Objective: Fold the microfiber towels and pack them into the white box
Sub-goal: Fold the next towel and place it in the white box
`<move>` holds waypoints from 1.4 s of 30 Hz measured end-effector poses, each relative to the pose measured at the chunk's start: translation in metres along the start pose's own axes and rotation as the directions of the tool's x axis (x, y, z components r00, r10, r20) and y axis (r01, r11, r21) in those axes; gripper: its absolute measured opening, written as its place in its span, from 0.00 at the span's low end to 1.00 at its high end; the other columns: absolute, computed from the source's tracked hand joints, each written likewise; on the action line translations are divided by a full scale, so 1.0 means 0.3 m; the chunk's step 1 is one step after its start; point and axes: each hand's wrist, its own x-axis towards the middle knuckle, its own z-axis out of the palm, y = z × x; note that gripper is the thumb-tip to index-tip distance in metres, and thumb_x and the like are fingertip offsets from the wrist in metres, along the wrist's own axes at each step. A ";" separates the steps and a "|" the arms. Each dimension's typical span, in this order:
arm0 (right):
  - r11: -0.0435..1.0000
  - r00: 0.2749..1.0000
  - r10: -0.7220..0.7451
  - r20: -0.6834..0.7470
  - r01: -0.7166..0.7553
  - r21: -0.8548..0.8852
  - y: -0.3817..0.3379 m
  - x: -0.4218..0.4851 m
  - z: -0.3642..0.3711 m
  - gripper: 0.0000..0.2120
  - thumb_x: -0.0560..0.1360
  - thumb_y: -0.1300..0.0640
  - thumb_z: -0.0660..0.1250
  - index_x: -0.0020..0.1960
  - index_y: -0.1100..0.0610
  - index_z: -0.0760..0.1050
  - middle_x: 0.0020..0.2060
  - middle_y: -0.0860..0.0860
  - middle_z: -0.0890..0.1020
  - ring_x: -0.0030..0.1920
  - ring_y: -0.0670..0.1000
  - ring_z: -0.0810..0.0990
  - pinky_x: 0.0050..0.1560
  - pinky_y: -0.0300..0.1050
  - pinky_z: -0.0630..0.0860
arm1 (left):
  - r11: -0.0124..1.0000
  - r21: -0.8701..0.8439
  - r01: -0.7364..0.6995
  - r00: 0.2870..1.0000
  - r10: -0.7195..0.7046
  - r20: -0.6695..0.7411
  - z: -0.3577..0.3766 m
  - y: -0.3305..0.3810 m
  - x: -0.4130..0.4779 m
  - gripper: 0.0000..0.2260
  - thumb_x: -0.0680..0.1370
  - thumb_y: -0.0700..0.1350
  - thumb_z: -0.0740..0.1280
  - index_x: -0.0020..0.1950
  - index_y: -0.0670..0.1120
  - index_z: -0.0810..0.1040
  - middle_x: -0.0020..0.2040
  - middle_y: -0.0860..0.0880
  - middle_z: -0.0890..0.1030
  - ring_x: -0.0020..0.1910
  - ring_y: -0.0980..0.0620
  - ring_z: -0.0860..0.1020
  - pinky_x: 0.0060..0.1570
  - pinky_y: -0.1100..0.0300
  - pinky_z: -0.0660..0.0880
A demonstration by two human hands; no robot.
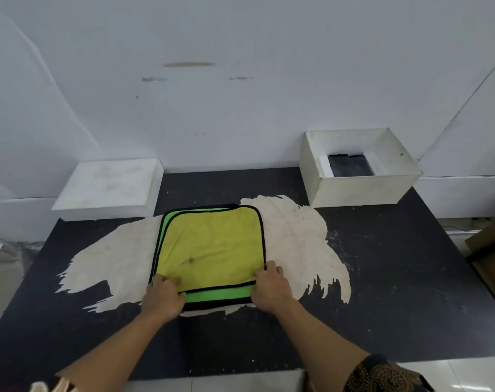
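A yellow microfiber towel (212,247) with black trim lies flat on the table's middle, on top of a green towel (218,295) whose edge shows along the near and left sides. My left hand (164,295) pinches the yellow towel's near left corner. At the near right corner, my right hand (270,287) pinches the towel edge. The white box (362,190) stands open at the back right, with something dark lying on its floor.
The white box lid (107,188) lies upside-facing at the back left. The black table (396,278) has a large pale worn patch under the towels. A brown cardboard piece (492,250) sits off the right edge. A white wall rises behind.
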 end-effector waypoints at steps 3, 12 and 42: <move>1.000 0.998 0.025 -0.055 -0.025 0.011 0.003 0.005 0.004 0.19 0.74 0.61 0.61 0.65 0.55 0.73 0.63 0.56 0.66 0.61 0.59 0.67 0.59 0.52 0.73 | 0.997 0.052 -0.053 0.995 0.056 -0.078 0.030 -0.029 -0.017 0.23 0.78 0.47 0.63 0.73 0.52 0.68 0.65 0.45 0.67 0.63 0.42 0.70 0.63 0.51 0.71; 0.999 0.981 0.032 -0.194 -0.037 -0.021 0.014 0.026 0.008 0.15 0.73 0.68 0.61 0.56 0.56 0.74 0.58 0.54 0.69 0.55 0.55 0.69 0.52 0.48 0.76 | 0.959 -0.274 0.067 0.983 -0.111 -0.149 0.022 -0.065 0.011 0.21 0.77 0.41 0.65 0.70 0.45 0.70 0.65 0.43 0.67 0.52 0.43 0.78 0.51 0.53 0.76; 0.903 0.912 0.134 -0.389 0.049 0.427 -0.069 0.066 -0.071 0.09 0.77 0.52 0.69 0.44 0.57 0.80 0.40 0.51 0.82 0.40 0.49 0.78 0.43 0.42 0.75 | 0.941 0.332 -0.069 0.977 0.131 -0.168 0.002 -0.069 -0.019 0.11 0.72 0.40 0.62 0.52 0.49 0.73 0.40 0.51 0.77 0.40 0.48 0.80 0.33 0.57 0.69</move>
